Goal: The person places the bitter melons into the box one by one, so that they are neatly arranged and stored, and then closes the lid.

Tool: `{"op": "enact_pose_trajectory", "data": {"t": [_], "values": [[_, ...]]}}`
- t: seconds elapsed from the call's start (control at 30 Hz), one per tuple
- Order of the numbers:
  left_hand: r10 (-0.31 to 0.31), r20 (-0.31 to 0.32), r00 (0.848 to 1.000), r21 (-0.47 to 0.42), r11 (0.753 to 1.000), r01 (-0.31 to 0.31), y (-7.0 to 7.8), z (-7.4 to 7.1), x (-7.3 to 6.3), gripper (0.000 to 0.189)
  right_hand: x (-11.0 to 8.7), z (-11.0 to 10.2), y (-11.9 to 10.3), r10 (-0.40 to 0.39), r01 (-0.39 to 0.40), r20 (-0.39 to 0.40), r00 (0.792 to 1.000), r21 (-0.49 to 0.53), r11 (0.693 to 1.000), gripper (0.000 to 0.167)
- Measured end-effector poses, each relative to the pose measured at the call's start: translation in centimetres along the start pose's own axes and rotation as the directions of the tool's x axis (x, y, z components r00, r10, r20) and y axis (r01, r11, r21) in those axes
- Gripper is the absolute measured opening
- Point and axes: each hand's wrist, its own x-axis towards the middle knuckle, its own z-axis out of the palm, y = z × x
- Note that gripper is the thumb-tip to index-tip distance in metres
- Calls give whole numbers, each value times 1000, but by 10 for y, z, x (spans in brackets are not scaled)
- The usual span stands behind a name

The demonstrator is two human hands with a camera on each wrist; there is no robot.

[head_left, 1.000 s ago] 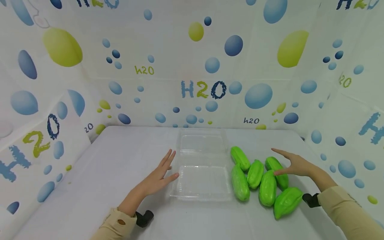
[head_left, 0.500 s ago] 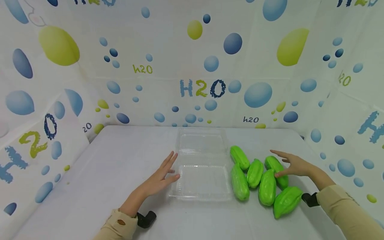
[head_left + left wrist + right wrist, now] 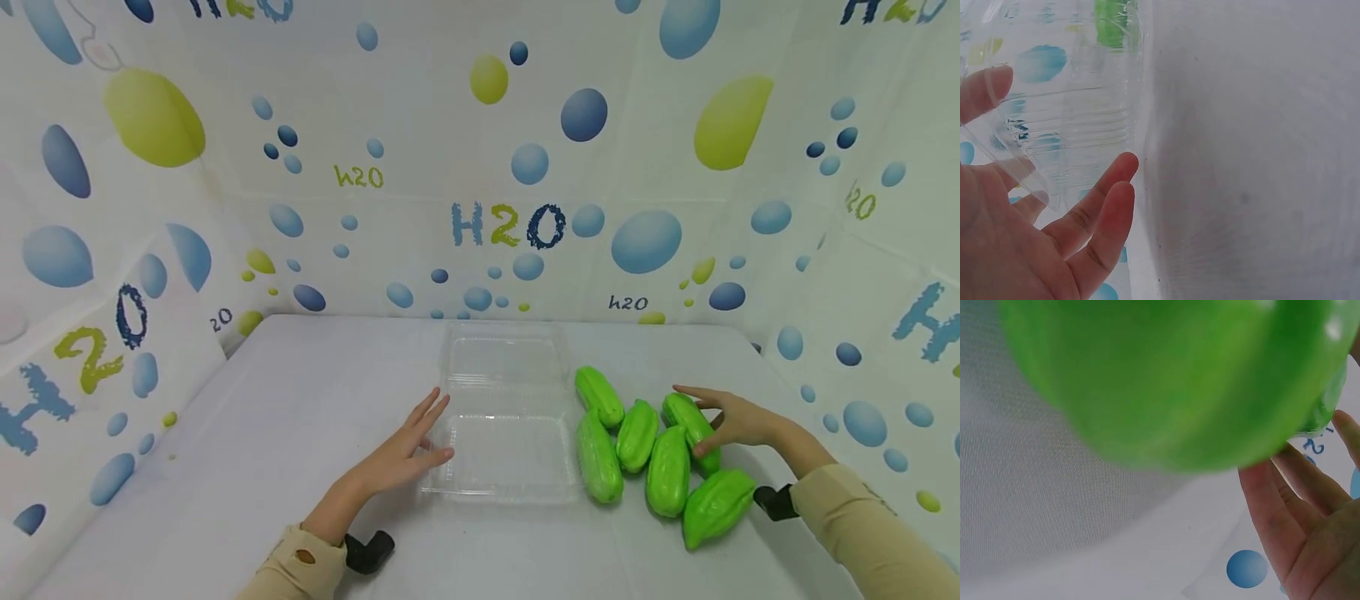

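Observation:
A clear plastic clamshell box [image 3: 510, 454] lies with its lid folded back in the middle of the table. My left hand [image 3: 401, 454] is at the box's left side, fingers spread and holding nothing; in the left wrist view its fingers [image 3: 1107, 194] overlap the see-through wall. To the right lie several glossy, ribbed, oblong green fruits [image 3: 597, 458]. My right hand [image 3: 742, 421] hovers over the rear right fruit [image 3: 686, 418], thumb near its front side and fingers reaching over it. The right wrist view is largely filled by a nearer green fruit [image 3: 1160, 381], partly hiding that hand's fingers.
One pointed fruit [image 3: 717, 508] lies nearest the front right, close to the right wrist's black camera [image 3: 776, 502]. Another black camera [image 3: 369, 552] is on the left wrist. A white cloth covers the table [image 3: 322, 375], with a printed curtain [image 3: 420, 108] behind and at the sides.
My right hand has lowered toward the rear right fruit, its thumb coming down beside it. My left hand has shifted slightly down and right along the box's left side. The fruits stay in place.

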Motion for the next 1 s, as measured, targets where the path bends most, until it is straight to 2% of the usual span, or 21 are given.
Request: {"op": "enact_pose_trajectory", "data": {"t": [0.37, 0.7, 1.0], "values": [[-1, 2, 1000, 16, 1000, 1, -3, 3, -1, 75, 0, 3, 2, 48, -51, 29, 998, 108, 993, 97], [-11, 5, 1000, 0, 1000, 11, -3, 3, -5, 78, -1, 4, -1, 83, -83, -1, 997, 102, 991, 97], [-19, -4, 1000, 0, 1000, 19, -4, 3, -6, 78, -2, -1, -8, 75, -73, -29, 997, 84, 994, 97]]}}
